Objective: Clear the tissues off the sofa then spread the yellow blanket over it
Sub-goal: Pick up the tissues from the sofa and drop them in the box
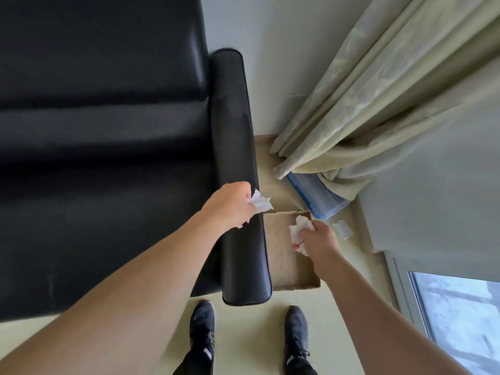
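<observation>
Clearing tissues, first half of the job, by the look of it. Beside the black sofa (108, 131), just off its right armrest (238, 171), an open cardboard box (286, 263) on the floor. Left hand (230, 207) above the armrest, fingers curled round a crumpled white tissue (261, 203). Right hand (318, 238) past the armrest, over the box, pinching a second wad of tissue (299, 230). A third scrap of tissue (343, 229) loose on the floor, beyond the box from the armrest, near a blue plastic container (313, 196) half hidden under the curtain (365, 104).

Likely next: release of both wads into the box, the left hand needing to pass the armrest first so the tissue falls inside and not on the leather. Afterwards, probably retrieval of the stray scrap, then the blanket.

Seat cushions in view, left of the armrest, showing no tissue. Yellow blanket nowhere in view; spreading not yet begun.

Count: three tissue pieces, two held and one loose; one box; one sofa; one blue container; two hands; two dark shoes (201, 323) on the floor in front of the armrest's near end. To the far right of the armrest, a window corner (454, 315).
</observation>
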The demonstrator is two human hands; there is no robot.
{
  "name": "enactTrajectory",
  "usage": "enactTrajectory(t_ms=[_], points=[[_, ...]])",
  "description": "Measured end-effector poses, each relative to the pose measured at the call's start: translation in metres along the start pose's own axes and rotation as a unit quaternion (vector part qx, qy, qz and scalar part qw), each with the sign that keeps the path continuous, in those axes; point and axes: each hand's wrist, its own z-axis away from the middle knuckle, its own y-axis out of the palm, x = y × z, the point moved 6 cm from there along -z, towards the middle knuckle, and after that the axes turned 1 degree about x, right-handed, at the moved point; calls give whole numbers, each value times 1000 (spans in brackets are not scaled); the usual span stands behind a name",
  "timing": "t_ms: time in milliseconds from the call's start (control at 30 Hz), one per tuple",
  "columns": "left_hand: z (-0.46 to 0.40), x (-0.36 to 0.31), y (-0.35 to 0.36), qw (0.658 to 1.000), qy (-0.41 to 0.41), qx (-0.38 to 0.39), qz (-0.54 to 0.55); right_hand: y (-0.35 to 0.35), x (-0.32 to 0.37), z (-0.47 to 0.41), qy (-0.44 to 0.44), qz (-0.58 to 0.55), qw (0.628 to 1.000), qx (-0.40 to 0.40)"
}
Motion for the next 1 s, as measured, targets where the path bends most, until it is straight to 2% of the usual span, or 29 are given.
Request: enactTrajectory(t_ms=[100, 233, 400, 533, 733, 867, 1000], points=[[-4, -46, 36, 999, 19, 25, -12, -35, -22, -17, 14, -10, 1000, 16], [-24, -91, 103, 997, -9, 60, -37, -84, -48, -50, 30, -31, 999, 32], [-59, -95, 195, 995, -62, 69, -35, -111, -96, -114, 40, -18, 998, 53], [-100, -50, 273, 993, -99, 56, -6, -98, -148, -183, 36, -2, 998, 61], [-174, 43, 383, 989, -143, 21, 38, -30, -239, -285, 39, -3, 994, 100], [-237, 93, 443, 991, -133, -15, 18, 22, -287, -370, 9, 28, 994, 108], [-292, 117, 474, 993, -107, -42, 13, 51, -308, -437, -39, 68, 991, 105]])
